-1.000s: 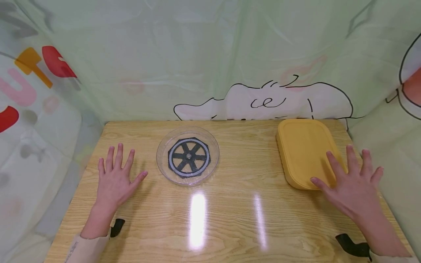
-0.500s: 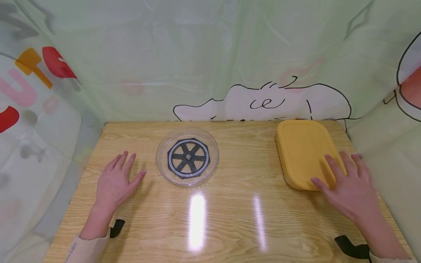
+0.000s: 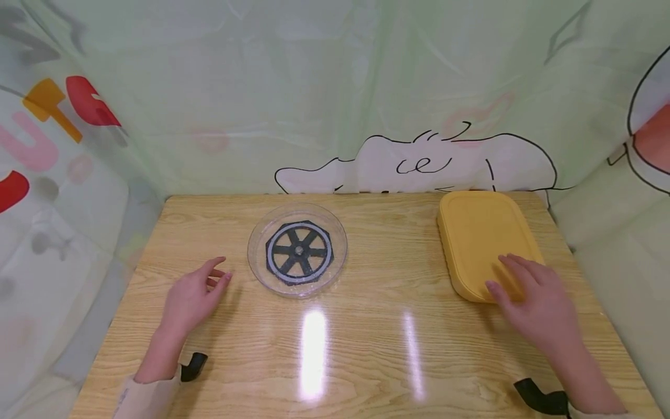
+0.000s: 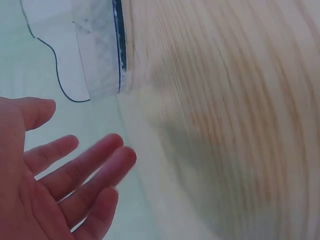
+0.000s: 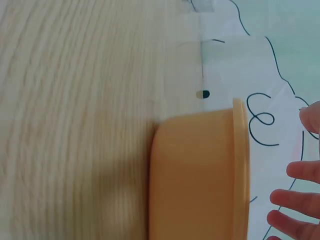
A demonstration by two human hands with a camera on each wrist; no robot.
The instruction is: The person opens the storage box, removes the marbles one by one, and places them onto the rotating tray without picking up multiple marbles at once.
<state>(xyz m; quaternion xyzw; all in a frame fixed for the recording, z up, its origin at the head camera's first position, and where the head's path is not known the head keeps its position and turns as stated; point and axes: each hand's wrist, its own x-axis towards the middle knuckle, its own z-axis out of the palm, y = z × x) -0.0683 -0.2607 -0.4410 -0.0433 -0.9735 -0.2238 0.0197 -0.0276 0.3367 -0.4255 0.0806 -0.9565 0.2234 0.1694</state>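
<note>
My left hand (image 3: 189, 299) hovers over the left side of the wooden table, its fingers loosely bent and holding nothing. To its right sits a clear round dish (image 3: 253, 265) with a black spoked wheel-like piece (image 3: 314, 252) and a pale ring in it; I cannot tell whether that piece is part of the dish. A yellow lidded box (image 3: 484, 233) stands at the table's back right. My right hand (image 3: 544, 308) hangs over the box's near right corner, covering part of it in the head view. In the right wrist view, its fingers (image 5: 300, 202) are apart from the box's rim.
The wooden table (image 3: 387, 343) has two bright light reflections near its front. A pale green printed curtain (image 3: 235, 87) rises along the back edge and both sides. Black curved pieces (image 3: 541, 398) stick out at both wrists.
Both hands were spread wide a second ago; their fingers have since drawn together and bent. The right hand has shifted slightly left. The dish and box have stayed in place.
</note>
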